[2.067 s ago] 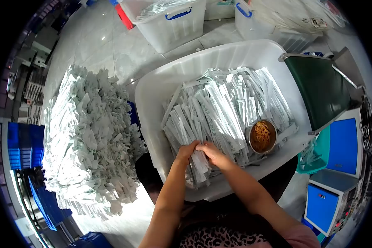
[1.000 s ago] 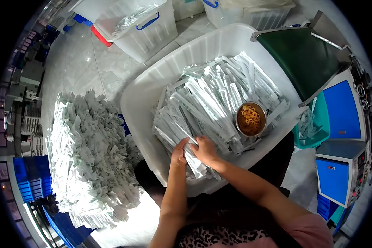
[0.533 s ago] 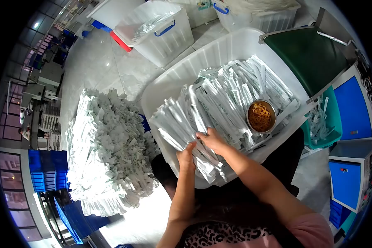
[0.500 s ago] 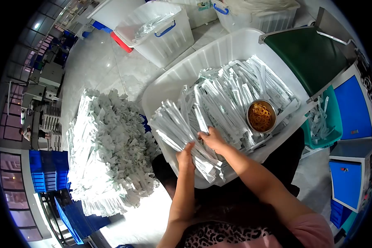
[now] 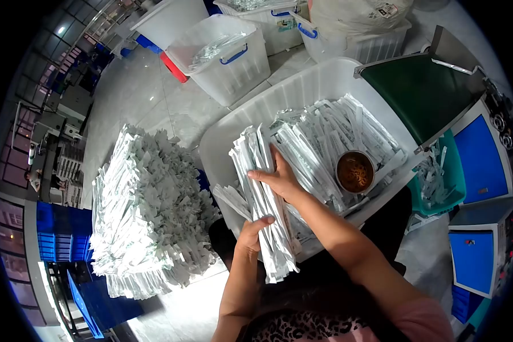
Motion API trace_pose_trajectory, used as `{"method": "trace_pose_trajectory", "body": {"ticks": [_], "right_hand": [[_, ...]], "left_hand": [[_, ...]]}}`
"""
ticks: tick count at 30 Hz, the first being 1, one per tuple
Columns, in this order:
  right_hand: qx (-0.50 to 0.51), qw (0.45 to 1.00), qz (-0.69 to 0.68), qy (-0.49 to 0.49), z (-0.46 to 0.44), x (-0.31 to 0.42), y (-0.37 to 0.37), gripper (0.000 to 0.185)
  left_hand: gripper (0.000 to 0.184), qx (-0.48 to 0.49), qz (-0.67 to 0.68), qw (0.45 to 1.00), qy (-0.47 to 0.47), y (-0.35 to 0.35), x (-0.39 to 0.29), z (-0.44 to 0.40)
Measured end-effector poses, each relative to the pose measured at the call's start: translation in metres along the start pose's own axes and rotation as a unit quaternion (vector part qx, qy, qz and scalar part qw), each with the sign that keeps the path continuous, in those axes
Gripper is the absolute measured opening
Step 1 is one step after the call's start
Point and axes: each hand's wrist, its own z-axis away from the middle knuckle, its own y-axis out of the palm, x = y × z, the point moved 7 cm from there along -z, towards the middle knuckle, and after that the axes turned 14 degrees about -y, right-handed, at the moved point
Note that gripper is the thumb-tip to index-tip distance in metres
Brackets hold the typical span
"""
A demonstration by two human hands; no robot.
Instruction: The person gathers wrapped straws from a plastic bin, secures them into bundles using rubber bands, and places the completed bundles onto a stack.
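A bundle of long, thin white-and-clear packets [image 5: 260,196] is gripped between both hands above the near left part of a white plastic tub [image 5: 211,151]. My left hand [image 5: 249,235] closes around the bundle's lower part, thumb across its front. Higher up, my right hand [image 5: 280,178] wraps the bundle from the right, with its thumb over the packets. One or more packets [image 5: 232,200] stick out at an angle to the left of the bundle. Many similar packets [image 5: 310,151] lie in the tub. On them rests a metal bowl [image 5: 341,161] holding orange-brown rubber bands [image 5: 357,174].
A tall pile of packets [image 5: 148,211] stands on the floor at left. Clear bins [image 5: 228,71] are at the back. A green conveyor chute [image 5: 407,94] overhangs the tub's right end, near a teal basket [image 5: 422,202] and blue-panelled cabinets [image 5: 484,162]. Blue crates [image 5: 62,231] stand far left.
The fanned packets are now a tighter, more upright bundle, shifted right. My right hand has moved up and closed around it. The camera view has shifted slightly.
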Motion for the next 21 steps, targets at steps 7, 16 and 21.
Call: {"method": "trace_pose_trajectory", "body": {"ticks": [7, 16, 21], "right_hand": [[-0.014, 0.939, 0.338, -0.063, 0.024, -0.019, 0.004, 0.039], [0.123, 0.791, 0.599, 0.001, 0.053, -0.027, 0.005, 0.046], [0.179, 0.88, 0.42, -0.128, 0.039, -0.012, 0.01, 0.038]], "left_hand": [[0.043, -0.031, 0.064, 0.996, 0.045, -0.013, 0.0, -0.028], [0.047, -0.054, 0.103, 0.99, 0.085, -0.028, -0.011, -0.042], [0.04, -0.079, 0.044, 0.98, 0.179, -0.029, -0.026, -0.039]]}}
